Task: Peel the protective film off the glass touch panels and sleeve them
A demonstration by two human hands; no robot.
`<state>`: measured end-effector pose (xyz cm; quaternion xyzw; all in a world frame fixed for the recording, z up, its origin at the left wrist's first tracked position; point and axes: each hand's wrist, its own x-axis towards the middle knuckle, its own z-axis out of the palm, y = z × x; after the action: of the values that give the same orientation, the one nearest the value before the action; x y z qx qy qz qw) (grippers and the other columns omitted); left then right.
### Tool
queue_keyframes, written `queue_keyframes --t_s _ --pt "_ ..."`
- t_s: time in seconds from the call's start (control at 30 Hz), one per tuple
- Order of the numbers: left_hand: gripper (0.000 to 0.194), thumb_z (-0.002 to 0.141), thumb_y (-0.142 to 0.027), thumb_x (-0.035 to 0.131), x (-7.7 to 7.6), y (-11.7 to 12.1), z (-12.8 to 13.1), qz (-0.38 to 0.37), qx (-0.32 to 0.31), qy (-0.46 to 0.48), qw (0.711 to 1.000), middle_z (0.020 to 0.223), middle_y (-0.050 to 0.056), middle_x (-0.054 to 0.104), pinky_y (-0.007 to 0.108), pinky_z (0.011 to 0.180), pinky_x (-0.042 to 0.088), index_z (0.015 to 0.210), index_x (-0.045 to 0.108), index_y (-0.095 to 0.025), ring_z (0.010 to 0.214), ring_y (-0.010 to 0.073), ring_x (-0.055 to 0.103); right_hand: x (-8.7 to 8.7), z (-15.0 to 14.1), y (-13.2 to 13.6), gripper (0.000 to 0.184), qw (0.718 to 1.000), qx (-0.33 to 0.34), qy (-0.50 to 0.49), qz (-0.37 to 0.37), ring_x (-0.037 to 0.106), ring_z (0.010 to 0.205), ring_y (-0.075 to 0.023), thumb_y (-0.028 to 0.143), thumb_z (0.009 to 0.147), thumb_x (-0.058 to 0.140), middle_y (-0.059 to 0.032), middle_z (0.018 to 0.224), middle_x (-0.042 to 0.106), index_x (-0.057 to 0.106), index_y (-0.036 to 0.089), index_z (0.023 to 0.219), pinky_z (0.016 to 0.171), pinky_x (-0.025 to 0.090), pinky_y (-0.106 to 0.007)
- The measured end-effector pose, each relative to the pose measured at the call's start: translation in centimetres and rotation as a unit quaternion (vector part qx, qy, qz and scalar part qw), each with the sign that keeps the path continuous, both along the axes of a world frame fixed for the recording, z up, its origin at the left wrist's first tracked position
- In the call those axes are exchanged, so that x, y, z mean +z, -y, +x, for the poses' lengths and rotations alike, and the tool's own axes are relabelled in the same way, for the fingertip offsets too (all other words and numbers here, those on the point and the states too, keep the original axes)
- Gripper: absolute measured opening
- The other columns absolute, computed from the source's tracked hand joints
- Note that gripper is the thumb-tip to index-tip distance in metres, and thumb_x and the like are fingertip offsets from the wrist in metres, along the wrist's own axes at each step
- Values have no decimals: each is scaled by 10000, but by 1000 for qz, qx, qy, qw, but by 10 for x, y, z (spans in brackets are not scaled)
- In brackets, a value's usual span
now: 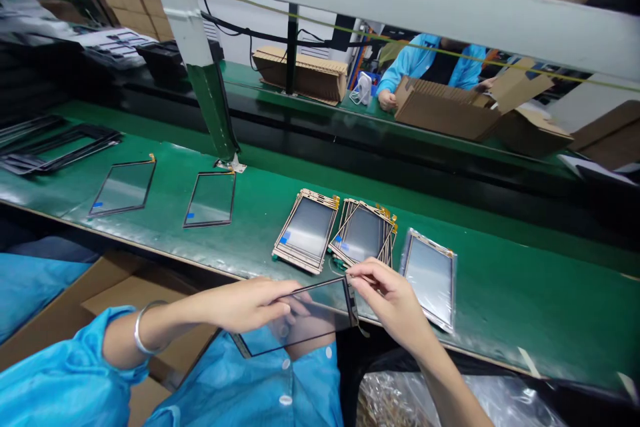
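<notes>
Holding the panel (317, 317) tilted at the surface's (525, 293) front edge: left hand (253, 305) half-closed over its upper edge, right hand (389, 293) thumb and fingertip pinched at its top-right corner.

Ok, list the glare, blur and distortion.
Head view: pale glare on the wrapped panel; head view: soft sheen on the bench; head view: frames at far left look blurred and stretched; head view: held panel clearer, its dark outline distinct.

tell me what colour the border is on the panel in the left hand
Black; the border of the clear panel shows best in the head view.
</notes>
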<state>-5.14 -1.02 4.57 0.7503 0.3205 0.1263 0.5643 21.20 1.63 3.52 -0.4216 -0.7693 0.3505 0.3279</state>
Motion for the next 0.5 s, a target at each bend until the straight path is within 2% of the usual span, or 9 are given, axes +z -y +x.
queue_keyframes --t_s 0.2,0.33,0.43,0.5 --pt "347 954 -232 385 0 2 -5 -4 1 -54 999 1239 66 625 270 905 466 1278 504 -208 1123 197 589 6 3 -5 139 988 74 105 82 533 689 -128 190 934 439 -14 772 553 524 203 824 624 423 -247" --pt "338 954 -241 399 -4 1 -3 -16 4 -32 999 1229 89 629 303 947 449 1271 506 -196 1133 204 584 6 -5 -5 177 966 100 165 170 531 698 -147 165 947 359 -44 792 556 516 196 873 617 439 -264" --pt "344 958 -283 415 -16 -7 0 -143 34 49 988 1236 138 617 319 887 497 1276 469 -165 1093 212 614 11 -2 10 176 962 100 151 203 524 667 -150 142 937 366 -40 749 555 523 202 884 592 445 -259" --pt "357 940 -301 470 -27 -16 2 -249 90 123 956 1264 166 594 299 811 533 1263 450 -152 1045 216 644 14 23 33 136 978 63 104 169 535 666 -148 136 916 424 -33 740 560 529 216 885 596 456 -250"
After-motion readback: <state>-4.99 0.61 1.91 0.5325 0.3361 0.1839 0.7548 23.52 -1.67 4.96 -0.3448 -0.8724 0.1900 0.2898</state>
